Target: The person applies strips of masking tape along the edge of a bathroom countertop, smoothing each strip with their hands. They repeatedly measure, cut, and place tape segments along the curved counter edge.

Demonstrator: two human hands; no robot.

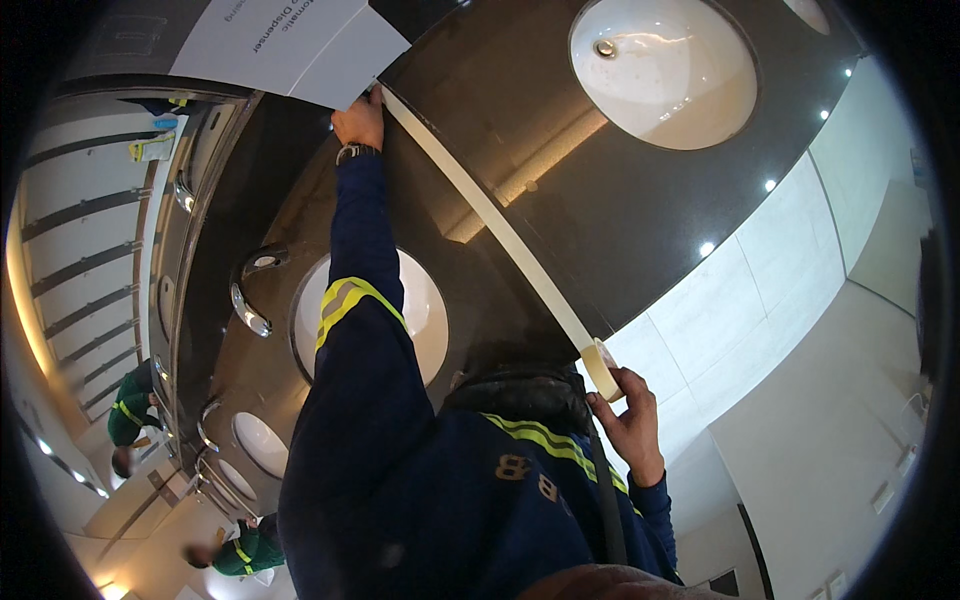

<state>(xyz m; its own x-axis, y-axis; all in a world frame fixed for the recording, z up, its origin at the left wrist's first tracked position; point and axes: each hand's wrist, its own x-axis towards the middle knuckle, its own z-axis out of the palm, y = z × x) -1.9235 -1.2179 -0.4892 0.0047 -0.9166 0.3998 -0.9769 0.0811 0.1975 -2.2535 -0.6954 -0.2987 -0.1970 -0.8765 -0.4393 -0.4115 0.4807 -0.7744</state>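
A strip of pale masking tape point(480, 205) stretches taut across the dark, glossy countertop point(470, 120). At its far end my left hand point(360, 122), a watch at the wrist, has its fingers closed at the tape's end, close to the corner of a white box point(300, 45). The box hides part of the fingertips. My right hand point(632, 425) grips the tape roll point(602, 368) between thumb and fingers by the counter's near edge. From that roll the strip runs out to my left hand.
White oval basins point(680, 70) are set into the counter, one point(425, 320) partly behind my left sleeve. A chrome tap point(250, 295) rises beside it. Along the left runs a mirror point(90, 240). Two people point(130, 410) in green show lower left. Pale floor tiles point(740, 290) lie right.
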